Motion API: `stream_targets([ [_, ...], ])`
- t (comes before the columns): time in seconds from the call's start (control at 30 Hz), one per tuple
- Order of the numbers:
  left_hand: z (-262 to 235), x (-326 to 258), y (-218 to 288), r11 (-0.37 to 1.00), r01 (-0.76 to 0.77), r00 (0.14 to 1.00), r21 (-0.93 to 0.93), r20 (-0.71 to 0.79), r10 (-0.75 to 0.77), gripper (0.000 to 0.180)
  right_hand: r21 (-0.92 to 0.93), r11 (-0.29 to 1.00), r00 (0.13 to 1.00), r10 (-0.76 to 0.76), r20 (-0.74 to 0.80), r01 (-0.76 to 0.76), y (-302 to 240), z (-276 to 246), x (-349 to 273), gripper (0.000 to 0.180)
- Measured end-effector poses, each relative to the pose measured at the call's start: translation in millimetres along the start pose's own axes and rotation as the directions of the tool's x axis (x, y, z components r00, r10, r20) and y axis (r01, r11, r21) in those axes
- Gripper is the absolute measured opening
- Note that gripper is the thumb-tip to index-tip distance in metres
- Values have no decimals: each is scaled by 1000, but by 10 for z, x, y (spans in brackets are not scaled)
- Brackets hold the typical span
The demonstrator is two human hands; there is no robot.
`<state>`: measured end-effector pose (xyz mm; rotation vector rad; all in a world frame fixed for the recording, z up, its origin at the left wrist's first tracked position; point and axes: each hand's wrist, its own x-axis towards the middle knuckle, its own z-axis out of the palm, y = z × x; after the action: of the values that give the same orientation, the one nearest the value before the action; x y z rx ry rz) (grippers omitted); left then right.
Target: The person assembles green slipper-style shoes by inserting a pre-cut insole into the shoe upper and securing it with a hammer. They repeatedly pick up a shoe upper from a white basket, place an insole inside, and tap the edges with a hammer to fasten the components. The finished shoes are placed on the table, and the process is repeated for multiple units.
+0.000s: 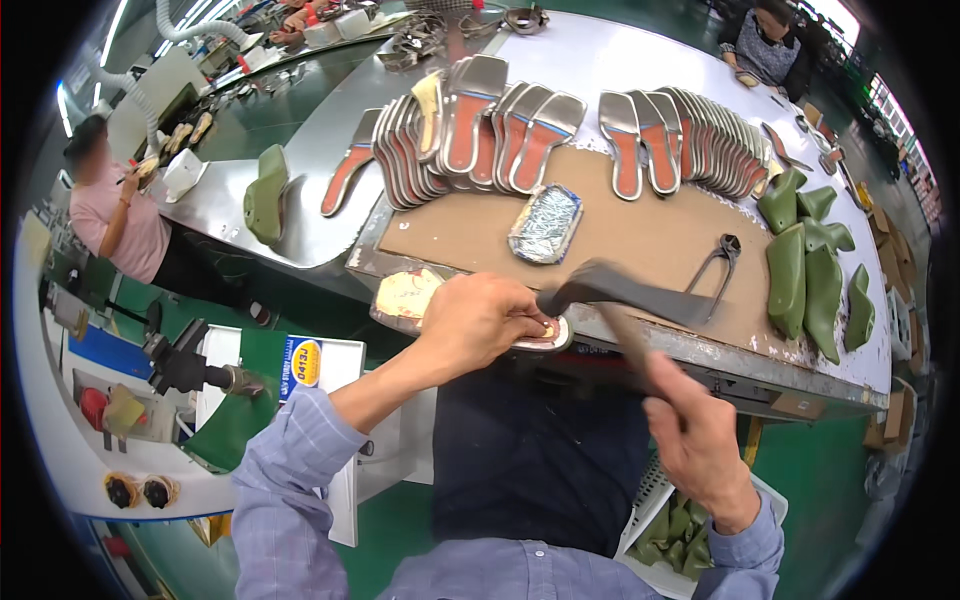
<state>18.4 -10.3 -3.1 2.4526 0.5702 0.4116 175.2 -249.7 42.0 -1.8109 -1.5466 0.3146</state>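
My left hand (480,318) is closed, pinching near the narrow end of a pale, sole-shaped shoe piece (408,295) at the table's front edge. That piece has a cream, stained face; the hand covers its middle. Whether a small nail sits between the fingertips cannot be made out. My right hand (700,435) grips the wooden handle of a hammer (640,295), smeared by motion. Its dark, long head spans the space beside my left fingertips. Behind it lie a pair of pincers (722,268) and a small block (546,224) covered with what look like nails.
Rows of red-and-silver insoles (545,135) stand across the cardboard (600,215). Green shoe lasts (822,290) lie at right, another last (266,195) at left. More fill a white crate (645,520) below. Two people (130,215) (765,50) work nearby.
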Motion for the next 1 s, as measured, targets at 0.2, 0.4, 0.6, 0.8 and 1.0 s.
stream_targets([
  [0.2,-148,-100,-187,857,-281,959,433,81,273,53,218,972,986,114,-122,-86,207,114,-193,44],
  [0.4,-186,-99,-234,894,-266,950,360,256,179,56,500,807,905,414,-100,-314,328,159,-356,52],
  [0.6,-161,-92,-192,888,-261,948,379,274,162,55,65,998,976,4,-216,10,396,170,-325,54],
  [0.8,-147,-121,-207,886,-261,949,384,269,163,53,95,993,910,-29,-414,75,217,-82,-343,50],
  [1.0,-128,-108,-200,866,-291,944,407,270,190,49,-145,986,996,-85,-34,80,190,149,-107,49],
])
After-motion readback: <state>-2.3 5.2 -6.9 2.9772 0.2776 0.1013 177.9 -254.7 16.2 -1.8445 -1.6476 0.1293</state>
